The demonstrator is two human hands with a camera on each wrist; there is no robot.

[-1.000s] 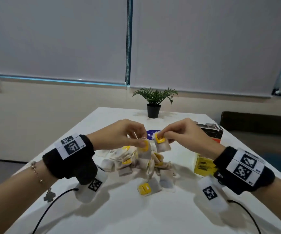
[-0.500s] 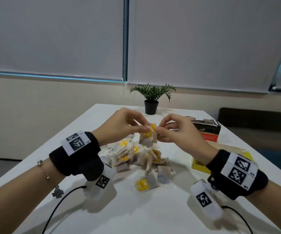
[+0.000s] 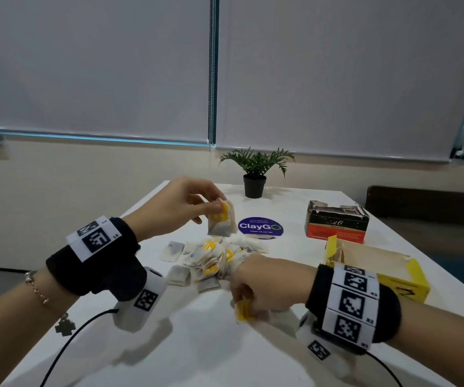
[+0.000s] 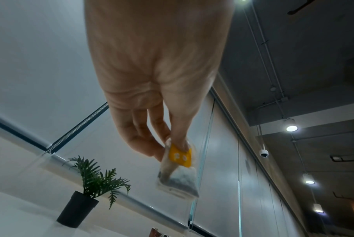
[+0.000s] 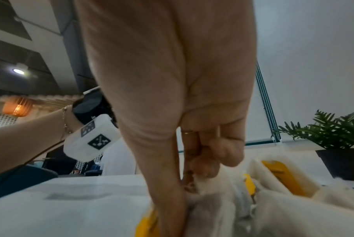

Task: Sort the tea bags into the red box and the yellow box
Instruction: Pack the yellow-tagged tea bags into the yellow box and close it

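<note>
2 hands are busy over a white table. Her left hand is up in the air above the pile of tea bags. Its thumb and fingers pinch 1 tea bag by the top, where the yellow tag is, and the bag hangs down free. The other fingers of that hand are loosely curled.

Her right hand is low, at the near edge of the pile. Its fingers are curled down onto the table, and a second yellow tag pokes out under them. From the wrist view the thumb and fingers press together on a tea bag, but the picture is blurry there.

Many tea bags lie in the pile in the middle of the table, some with yellow tags showing.

On the right side stands the yellow box, open at the top, just behind her right wrist. Farther back is the red box, also open. Both boxes are apart from the pile.

Near the red box is a round blue sticker. At the far end stands a small plant in a black pot.
</note>
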